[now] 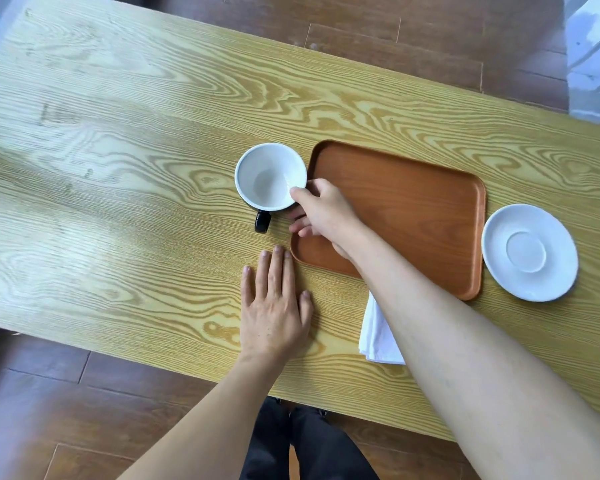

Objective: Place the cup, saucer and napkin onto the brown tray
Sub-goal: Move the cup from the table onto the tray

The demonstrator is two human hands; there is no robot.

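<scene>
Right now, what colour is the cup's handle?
Black; the cup is white inside, and its handle shows best in the head view.

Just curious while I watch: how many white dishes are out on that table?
2. A cup, white inside, stands left of the brown tray with the right hand on its rim. A saucer lies right of the tray. None looks hidden.
</scene>
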